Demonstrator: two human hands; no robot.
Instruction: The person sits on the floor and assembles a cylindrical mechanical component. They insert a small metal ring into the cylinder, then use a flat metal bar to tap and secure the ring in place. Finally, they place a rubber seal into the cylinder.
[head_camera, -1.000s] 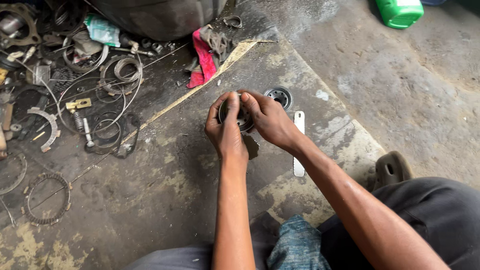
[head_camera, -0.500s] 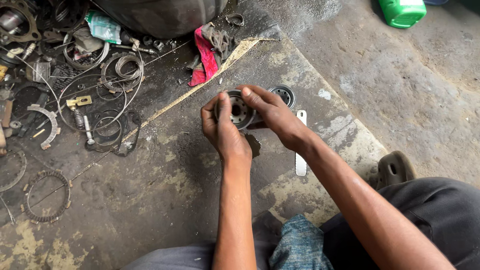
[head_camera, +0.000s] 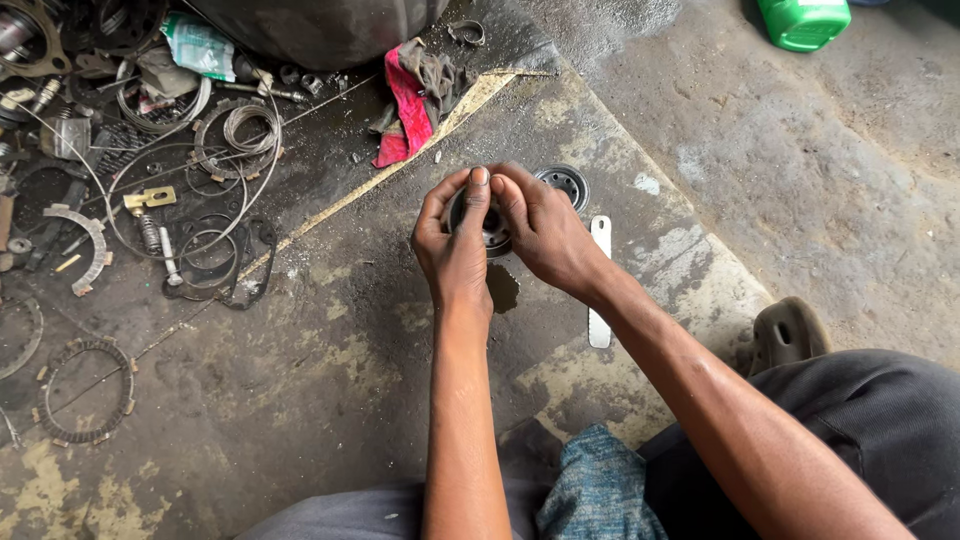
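Note:
Both hands hold one small dark round metal part (head_camera: 493, 228) above a greasy concrete floor. My left hand (head_camera: 455, 245) cups it from the left with the thumb raised over its top. My right hand (head_camera: 545, 235) grips it from the right, fingers curled over its rim. Most of the part is hidden by the fingers. Just behind my right hand, a second dark round part with holes (head_camera: 564, 185) lies on the floor. A flat white metal strip (head_camera: 599, 282) lies to the right of my right wrist. A small dark oil patch (head_camera: 502, 288) sits under the hands.
A red and grey rag (head_camera: 412, 100) lies behind the hands. Wire coils, springs, rings and curved metal pieces (head_camera: 150, 200) litter the left. A toothed ring (head_camera: 88, 390) lies at lower left. A green plastic can (head_camera: 803, 20) stands at top right, a sandal (head_camera: 785, 335) by my knee.
The hands have shifted a little and turned the round part between them; my left thumb now stands upright over its top. Nothing on the floor has moved.

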